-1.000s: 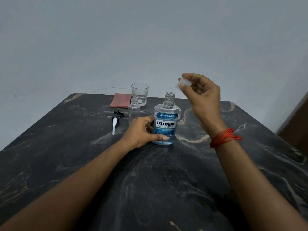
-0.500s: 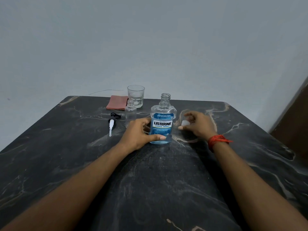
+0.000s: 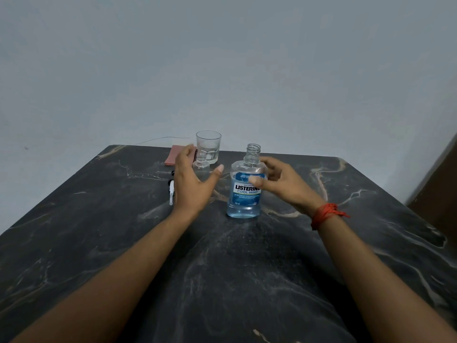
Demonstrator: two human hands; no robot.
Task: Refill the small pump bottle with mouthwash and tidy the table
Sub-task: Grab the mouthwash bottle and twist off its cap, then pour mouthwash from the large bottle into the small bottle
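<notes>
The open mouthwash bottle (image 3: 243,194), blue liquid with a blue label, stands uncapped on the middle of the dark marble table (image 3: 99,243). My right hand (image 3: 279,181) is at its right side, fingers apart, with the thumb in front of the label. The small clear pump bottle (image 3: 201,169) stands open just left of it. My left hand (image 3: 191,180) is spread around that bottle, thumb on its right and fingers on its left, not closed on it. The pump head (image 3: 171,193) with its white tube lies to the left, partly behind my left hand. The mouthwash cap is out of sight.
A clear drinking glass (image 3: 208,147) with a little water stands at the table's far edge, and a folded pink cloth (image 3: 171,158) lies beside it. A grey wall rises behind the table. Something brown (image 3: 442,184) stands off the right edge.
My left hand let go of the mouthwash bottle and moved left to the small bottle. My right hand put the cap down and rose to the mouthwash bottle's side.
</notes>
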